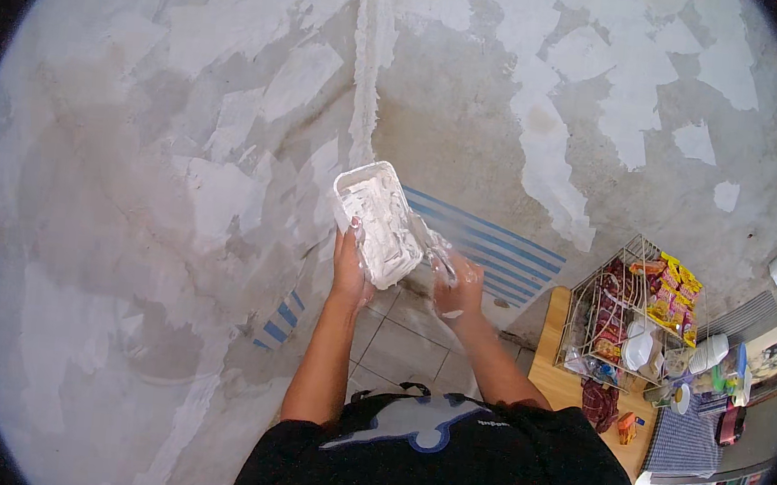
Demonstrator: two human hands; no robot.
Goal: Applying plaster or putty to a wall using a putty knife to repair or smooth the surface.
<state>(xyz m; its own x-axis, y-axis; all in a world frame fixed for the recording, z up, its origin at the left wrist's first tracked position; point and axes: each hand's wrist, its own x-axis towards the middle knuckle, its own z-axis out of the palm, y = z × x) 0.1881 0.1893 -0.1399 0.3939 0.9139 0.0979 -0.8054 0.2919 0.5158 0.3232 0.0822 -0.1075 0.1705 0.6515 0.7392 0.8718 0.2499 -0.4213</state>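
Observation:
A white rectangular tray (352, 173) with rounded corners is held up in front of me, tilted, with thick white putty (381, 223) smeared across its inside. My left hand (349, 274) grips it from below and the left side, fingers wrapped against its wall. At the tray's right edge, my right hand (460, 290) is closed round what looks like a putty knife (439, 254), its blade smeared with putty and partly hidden. White smears mark both hands. Behind the tray is a grey wall (453, 137) with uneven white patches and a vertical white strip (366, 74) along its corner.
Blue-and-white striped panels (507, 258) run low along the wall. Grey floor tiles (402, 350) show between my arms. To the right stands a wooden table (551, 340) with a wire rack (600, 307) of snack packets (675, 300), white bowls (638, 346) and a small orange box (627, 430).

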